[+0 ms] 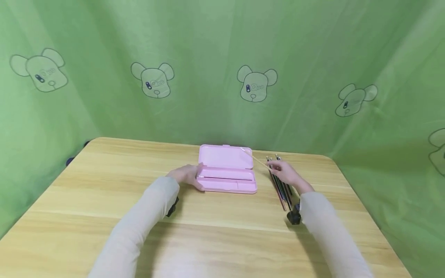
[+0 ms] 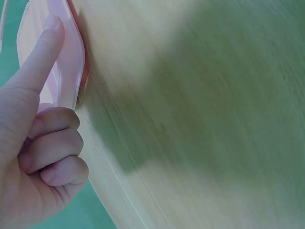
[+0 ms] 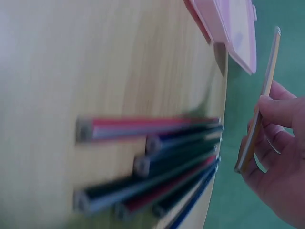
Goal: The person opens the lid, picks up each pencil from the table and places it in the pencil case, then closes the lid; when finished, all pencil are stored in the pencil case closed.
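Yellow pencil (image 1: 261, 163), pinched between thumb and fingers of the right hand (image 1: 283, 172), is above the table; its long axis slants leftward and away from that hand, the far end pointing toward the lid's outer corner. Dark and red pencils (image 1: 280, 189) lie beneath and on the near side of the right hand, in a loose fan, long axes running roughly away from the person. Pink pencil case (image 1: 226, 190), left of the right hand, is open, lid on the far side, long axis crosswise; the left hand (image 1: 187, 174) grips its left end, thumb extended along the near corner. Wood-grain table (image 1: 208, 235) extends under both hands. Beyond them and to both sides hangs a green curtain (image 1: 208, 38) printed with round-eared animal heads (image 1: 257, 87).
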A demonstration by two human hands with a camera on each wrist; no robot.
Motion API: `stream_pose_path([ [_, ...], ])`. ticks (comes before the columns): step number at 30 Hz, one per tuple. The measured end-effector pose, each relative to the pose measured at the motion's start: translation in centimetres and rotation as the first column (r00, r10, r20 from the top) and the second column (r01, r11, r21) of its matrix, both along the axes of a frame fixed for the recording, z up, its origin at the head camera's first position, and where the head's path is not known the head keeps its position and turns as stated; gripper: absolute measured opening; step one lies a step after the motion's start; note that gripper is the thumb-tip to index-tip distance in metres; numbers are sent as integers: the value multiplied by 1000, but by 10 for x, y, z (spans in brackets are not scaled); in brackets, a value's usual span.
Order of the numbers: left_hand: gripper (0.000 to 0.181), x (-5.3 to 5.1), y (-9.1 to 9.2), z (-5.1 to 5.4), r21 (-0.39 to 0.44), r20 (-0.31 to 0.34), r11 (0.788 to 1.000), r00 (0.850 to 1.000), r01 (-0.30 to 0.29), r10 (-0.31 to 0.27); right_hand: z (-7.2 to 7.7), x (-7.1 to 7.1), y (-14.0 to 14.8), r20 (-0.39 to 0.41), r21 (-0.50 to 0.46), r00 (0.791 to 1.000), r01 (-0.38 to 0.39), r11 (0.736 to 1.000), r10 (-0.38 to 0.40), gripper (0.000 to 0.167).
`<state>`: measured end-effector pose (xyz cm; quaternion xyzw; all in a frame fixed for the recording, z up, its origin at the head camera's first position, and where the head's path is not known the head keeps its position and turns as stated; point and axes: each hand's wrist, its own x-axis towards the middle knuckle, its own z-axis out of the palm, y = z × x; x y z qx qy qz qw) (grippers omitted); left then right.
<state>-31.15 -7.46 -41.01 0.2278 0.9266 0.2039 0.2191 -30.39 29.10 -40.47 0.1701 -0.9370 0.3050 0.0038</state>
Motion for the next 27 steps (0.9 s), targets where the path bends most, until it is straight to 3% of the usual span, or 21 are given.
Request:
stream_pose_path([
  [5, 109, 4, -1, 2, -2, 9, 1000, 1000, -14, 14, -2, -5, -25, -26, 15, 997, -76, 997, 76, 30],
  [13, 107, 6, 0, 0, -17, -21, 1000, 1000, -13, 13, -5, -8, -64, 44, 17, 984, -175, 984, 174, 30],
  [27, 107, 1, 0, -1, -14, -14, 1000, 1000, -13, 13, -9, -8, -104, 24, 142, 969, -248, 958, 247, 25],
])
